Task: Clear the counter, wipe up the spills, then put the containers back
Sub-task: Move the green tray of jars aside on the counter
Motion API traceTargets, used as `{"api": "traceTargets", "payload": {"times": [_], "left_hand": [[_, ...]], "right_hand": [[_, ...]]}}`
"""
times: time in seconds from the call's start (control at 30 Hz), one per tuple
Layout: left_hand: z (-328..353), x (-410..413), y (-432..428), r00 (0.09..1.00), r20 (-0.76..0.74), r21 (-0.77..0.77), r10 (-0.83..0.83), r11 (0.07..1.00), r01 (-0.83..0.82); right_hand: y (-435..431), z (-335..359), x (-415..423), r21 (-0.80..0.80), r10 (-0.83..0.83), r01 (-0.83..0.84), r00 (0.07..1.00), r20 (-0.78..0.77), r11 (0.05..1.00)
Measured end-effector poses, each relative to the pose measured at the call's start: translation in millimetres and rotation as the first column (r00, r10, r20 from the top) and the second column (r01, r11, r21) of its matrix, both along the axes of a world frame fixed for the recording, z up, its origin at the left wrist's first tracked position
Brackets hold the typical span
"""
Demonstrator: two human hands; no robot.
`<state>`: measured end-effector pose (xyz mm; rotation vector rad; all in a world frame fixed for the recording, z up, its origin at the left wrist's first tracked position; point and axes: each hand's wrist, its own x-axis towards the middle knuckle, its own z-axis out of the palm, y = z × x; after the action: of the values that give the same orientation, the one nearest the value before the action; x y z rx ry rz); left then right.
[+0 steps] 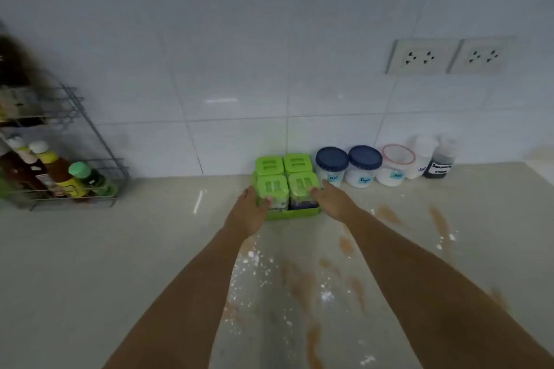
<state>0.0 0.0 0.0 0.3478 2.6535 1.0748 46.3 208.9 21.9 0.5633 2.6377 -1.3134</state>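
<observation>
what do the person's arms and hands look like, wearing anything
Both forearms are bare, no sleeves in view. The left hand and right hand are ungloved, with no watch or bracelet; blur leaves rings uncertain.

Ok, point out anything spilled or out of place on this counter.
White powder is scattered over the counter in front of the green tray, with brown smears through it and to its right.

Head-worn view, down over counter (90, 249)
</observation>
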Motion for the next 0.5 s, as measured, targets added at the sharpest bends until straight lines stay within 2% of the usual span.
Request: {"api": "traceTargets", "payload": {"times": [0.13, 0.23, 0.37, 0.5], "left_hand": [[-8.2, -10.8, 8.1, 0.986, 0.153, 0.212, 0.068, 0.972, -0.100], [-7.1, -16.6, 16.5, 0.970, 0.220, 0.399, 0.103, 0.898, -0.186], [0.2, -29.8, 22.0, 0.909, 0.409, 0.522, 0.080, 0.796, -0.305], [3.9, -28.7, 16.9, 0.895, 0.443, 0.525, 0.056, 0.793, -0.310]], "right_hand": [[-9.8, -13.7, -15.3, -0.224, -0.098, 0.075, 0.991, -0.092, 0.972], [-13.4, -16.7, -23.9, -0.396, -0.168, 0.106, 0.978, -0.125, 0.912], [-10.7, -14.7, -30.0, -0.421, -0.195, 0.137, 0.976, -0.097, 0.897], [-10.6, -10.2, -24.4, -0.416, -0.193, 0.147, 0.979, -0.069, 0.898]]}}
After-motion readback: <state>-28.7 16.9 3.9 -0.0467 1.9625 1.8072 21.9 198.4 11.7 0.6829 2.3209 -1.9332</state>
